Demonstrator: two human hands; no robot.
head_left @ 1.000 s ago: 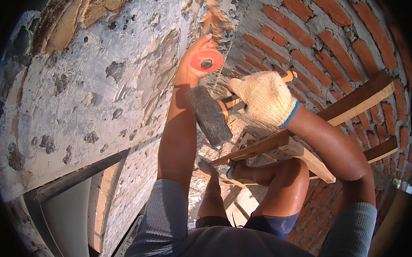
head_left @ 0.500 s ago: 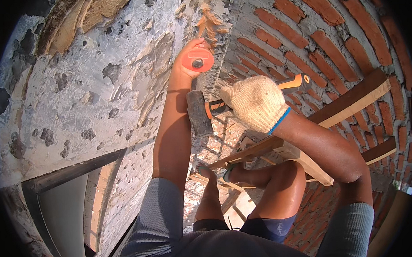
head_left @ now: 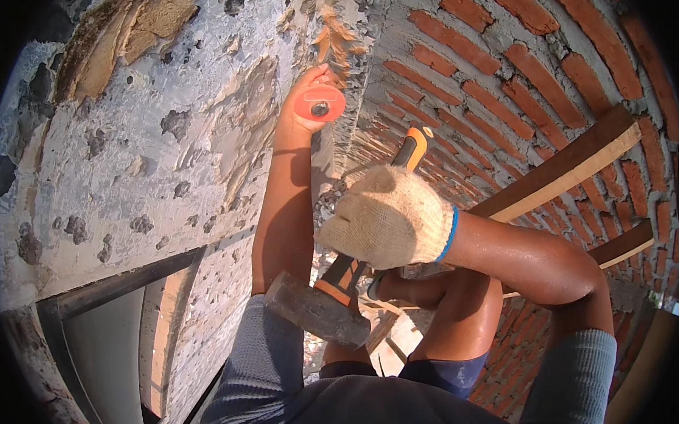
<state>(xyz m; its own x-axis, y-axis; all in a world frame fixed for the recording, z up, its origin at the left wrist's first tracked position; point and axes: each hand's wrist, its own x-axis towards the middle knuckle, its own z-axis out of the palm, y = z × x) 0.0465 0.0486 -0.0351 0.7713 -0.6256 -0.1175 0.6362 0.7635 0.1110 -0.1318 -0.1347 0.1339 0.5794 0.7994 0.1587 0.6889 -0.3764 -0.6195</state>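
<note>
My bare left hand (head_left: 292,108) is raised towards the corner where the plastered wall meets the brickwork. It is closed around a chisel with a round red hand guard (head_left: 329,105), whose dark struck end faces me; the hand and guard hide its shaft and tip. In a cream knitted glove with a blue cuff, my right hand (head_left: 394,217) grips a club hammer (head_left: 317,311) by its orange and black handle. The blocky dark head hangs low in front of my left sleeve, apart from the chisel, and the handle's end points up to the right.
Pitted grey plaster (head_left: 155,152) covers the left wall, above a dark-framed opening (head_left: 103,359). Red brickwork (head_left: 534,75) with rough mortar rises on the right. Wooden beams (head_left: 572,168) slant out beside my right arm. Chipped plaster (head_left: 336,53) shows orange in the corner.
The hammer has swung down and back towards me, from near the left forearm to my left sleeve, its handle tipping upright. My left hand keeps its hold on the chisel, shifting little.
</note>
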